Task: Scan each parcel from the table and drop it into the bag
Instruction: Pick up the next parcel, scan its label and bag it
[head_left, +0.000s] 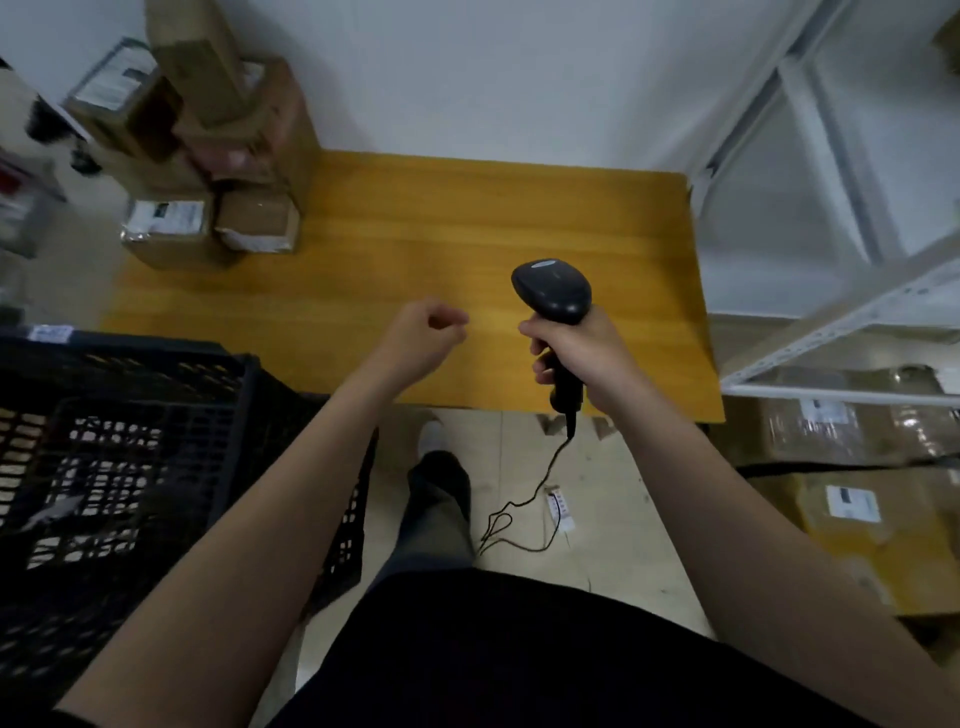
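Here a yellow wood-grain desk (415, 218) stands against a white wall (493, 78), with pale floor (597, 493) showing below its near edge. The parcels (244, 130), brown cardboard boxes, are stacked at the desk's far left corner; at the foot of the stack a box with a white label (169, 228) sits just beside a smaller box (257, 221), both blurred. The right hand (582, 353) is wrapped round the handle of a black barcode scanner (553, 291), held upright over the near right part of the desk, well apart from the parcels; its thin cable (524, 499) hangs past the near edge and loops toward the floor. The left hand (423, 338) hovers over the middle of the near edge with fingers loosely curled, holding nothing, also well apart from the stack. Off the desk's near left corner is a black lattice crate (130, 415); something pale grey lies in it, too blurred to make out. White metal shelving (841, 332) stands to the right, with more labelled boxes (841, 431) under it.
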